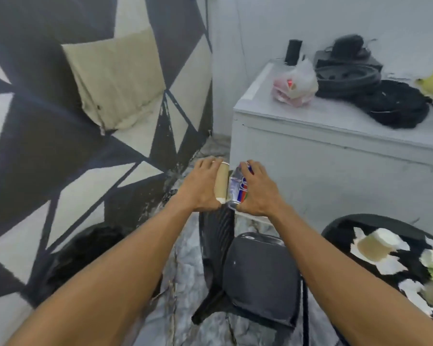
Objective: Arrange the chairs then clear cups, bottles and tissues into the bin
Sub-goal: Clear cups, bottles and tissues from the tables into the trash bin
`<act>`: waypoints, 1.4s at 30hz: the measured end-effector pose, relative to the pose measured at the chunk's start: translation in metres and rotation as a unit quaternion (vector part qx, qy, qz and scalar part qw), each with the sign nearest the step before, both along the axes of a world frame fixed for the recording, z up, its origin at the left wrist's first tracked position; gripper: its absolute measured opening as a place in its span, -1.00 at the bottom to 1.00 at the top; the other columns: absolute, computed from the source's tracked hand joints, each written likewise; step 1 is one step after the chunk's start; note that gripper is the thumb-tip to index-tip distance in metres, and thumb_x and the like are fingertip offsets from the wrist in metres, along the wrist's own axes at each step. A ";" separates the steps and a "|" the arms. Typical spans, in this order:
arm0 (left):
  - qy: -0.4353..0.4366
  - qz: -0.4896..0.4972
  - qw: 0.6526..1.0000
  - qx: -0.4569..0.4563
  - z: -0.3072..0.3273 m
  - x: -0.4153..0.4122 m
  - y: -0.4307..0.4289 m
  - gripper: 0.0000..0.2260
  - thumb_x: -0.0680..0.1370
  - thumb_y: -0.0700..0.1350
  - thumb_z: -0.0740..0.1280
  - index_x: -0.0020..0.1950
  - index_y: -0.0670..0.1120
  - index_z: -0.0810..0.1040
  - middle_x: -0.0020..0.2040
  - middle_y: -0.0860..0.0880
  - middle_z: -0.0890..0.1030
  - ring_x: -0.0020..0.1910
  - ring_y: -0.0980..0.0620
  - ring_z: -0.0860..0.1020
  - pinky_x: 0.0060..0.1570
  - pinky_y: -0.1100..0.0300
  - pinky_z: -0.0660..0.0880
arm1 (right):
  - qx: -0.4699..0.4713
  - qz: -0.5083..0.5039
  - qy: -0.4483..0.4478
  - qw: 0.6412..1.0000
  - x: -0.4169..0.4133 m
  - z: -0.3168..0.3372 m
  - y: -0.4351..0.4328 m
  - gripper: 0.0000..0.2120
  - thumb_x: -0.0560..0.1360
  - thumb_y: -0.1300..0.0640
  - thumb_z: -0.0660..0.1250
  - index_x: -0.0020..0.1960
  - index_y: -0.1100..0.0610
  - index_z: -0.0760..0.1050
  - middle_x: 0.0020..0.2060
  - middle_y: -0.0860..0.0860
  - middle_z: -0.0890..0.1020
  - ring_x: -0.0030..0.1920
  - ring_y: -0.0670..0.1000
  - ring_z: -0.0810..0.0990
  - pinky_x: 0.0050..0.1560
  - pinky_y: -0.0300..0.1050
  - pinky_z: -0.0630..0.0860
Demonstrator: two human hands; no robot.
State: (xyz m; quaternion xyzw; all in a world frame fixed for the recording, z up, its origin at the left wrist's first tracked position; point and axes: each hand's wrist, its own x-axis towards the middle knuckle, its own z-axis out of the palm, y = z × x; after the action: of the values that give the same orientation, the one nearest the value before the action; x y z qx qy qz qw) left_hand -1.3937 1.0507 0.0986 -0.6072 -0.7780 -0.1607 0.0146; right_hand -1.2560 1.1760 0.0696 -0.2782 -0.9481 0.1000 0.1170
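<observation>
White cabinet [335, 116] upper right: plastic bag [295, 83], black round items [375, 96]. Black table [340, 224] lower right: paper cup [375, 247], tissues [410, 292]. Marble floor [185, 260]: chair [258, 275], blurred dark bin [85, 250] lower left.

Legible text: none.

Only real candidate is the printed label on the clear crumpled plastic bottle [238, 188], in the grip of the right hand [256, 193]. The bottle touches the 3 o'clock side of the brown paper cup [222, 182] held by the left hand [200, 188]. The label shows red, blue and green bands with large glyphs, but they are blurred and unreadable; brand undetermined.

The translucent plastic bag [294, 84] on the white tabletop [335, 113], at 1 o'clock, bears a small red mark, too blurred to read.
</observation>
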 end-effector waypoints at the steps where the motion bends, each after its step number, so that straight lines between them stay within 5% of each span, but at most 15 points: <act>1: -0.001 0.028 1.000 -0.003 -0.001 -0.019 -0.020 -0.02 0.32 0.10 0.56 0.56 -0.17 0.09 0.50 -0.11 0.21 0.47 -0.08 0.12 0.44 0.07 0.15 | 0.002 0.025 0.000 1.000 -0.026 0.000 -0.012 0.13 0.21 -0.33 0.51 0.55 0.12 0.06 0.51 0.10 0.15 0.51 0.13 0.13 0.38 0.14 0.36; 11: -0.068 0.280 0.953 -0.096 -0.075 -0.160 -0.189 0.12 0.23 0.14 0.58 0.59 -0.08 0.00 0.53 -0.07 0.14 0.51 -0.09 0.08 0.45 -0.08 0.26 | -0.027 0.284 -0.080 0.955 -0.235 -0.064 -0.133 0.13 0.25 -0.26 0.50 0.58 0.12 -0.01 0.55 0.09 0.10 0.56 0.14 0.01 0.51 0.03 0.12; 16: -0.103 0.342 0.923 -0.142 -0.106 -0.207 -0.226 0.12 0.22 0.14 0.58 0.59 -0.08 0.00 0.53 -0.05 0.14 0.50 -0.07 0.10 0.46 -0.03 0.24 | -0.066 0.355 -0.138 0.922 -0.310 -0.099 -0.163 0.17 0.23 -0.30 0.51 0.58 0.09 -0.05 0.56 0.07 0.07 0.57 0.15 -0.02 0.51 0.16 0.19; 21: -0.132 0.382 0.900 -0.163 -0.132 -0.239 -0.243 0.09 0.23 0.10 0.57 0.58 -0.10 0.02 0.50 -0.08 0.18 0.50 -0.12 0.13 0.46 -0.01 0.20 | -0.064 0.402 -0.177 0.896 -0.353 -0.128 -0.183 0.18 0.21 -0.27 0.55 0.57 0.14 -0.02 0.53 0.10 0.13 0.55 0.14 0.02 0.51 0.02 0.11; 34: -0.147 0.411 0.875 -0.208 -0.177 -0.323 -0.284 0.14 0.20 0.06 0.62 0.58 -0.05 -0.02 0.51 -0.06 0.18 0.49 -0.10 0.14 0.42 -0.06 0.29 | -0.061 0.390 -0.275 0.877 -0.432 -0.173 -0.220 0.29 0.17 -0.31 0.57 0.59 0.02 -0.18 0.59 0.09 -0.06 0.58 0.17 -0.12 0.53 0.14 -0.02; 42: -0.174 0.368 0.871 -0.273 -0.215 -0.387 -0.294 0.16 0.30 -0.02 0.60 0.61 -0.04 -0.18 0.61 -0.14 -0.09 0.58 -0.18 -0.10 0.50 -0.16 0.12 | -0.081 0.285 -0.370 0.880 -0.453 -0.206 -0.231 0.38 0.09 -0.29 0.60 0.59 0.00 -0.23 0.58 0.18 -0.14 0.57 0.22 -0.16 0.47 0.37 -0.04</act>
State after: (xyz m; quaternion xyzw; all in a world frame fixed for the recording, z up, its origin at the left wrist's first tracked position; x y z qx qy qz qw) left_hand -1.7807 0.7564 -0.1166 -0.2187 -0.9481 -0.0278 -0.2293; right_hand -1.7090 0.9446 -0.1368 -0.0214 -0.9492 0.0952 -0.2990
